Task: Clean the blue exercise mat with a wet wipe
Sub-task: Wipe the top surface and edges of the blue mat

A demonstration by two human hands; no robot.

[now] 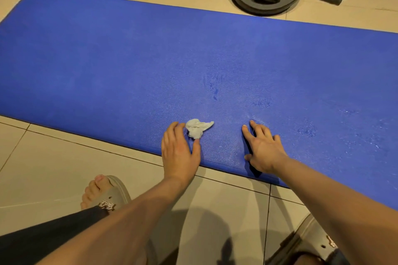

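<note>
Crumpled white wipe [197, 128] lies on blue mat [172, 60]; left hand [179, 153], right hand [263, 150] rest, fingers apart.

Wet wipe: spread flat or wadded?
Wadded. The wet wipe lies crumpled in a lump on the blue mat, beside the left hand.

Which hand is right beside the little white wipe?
The left hand: the crumpled wipe lies by its thumb and fingertips on the blue mat. The right hand rests apart from it.
</note>
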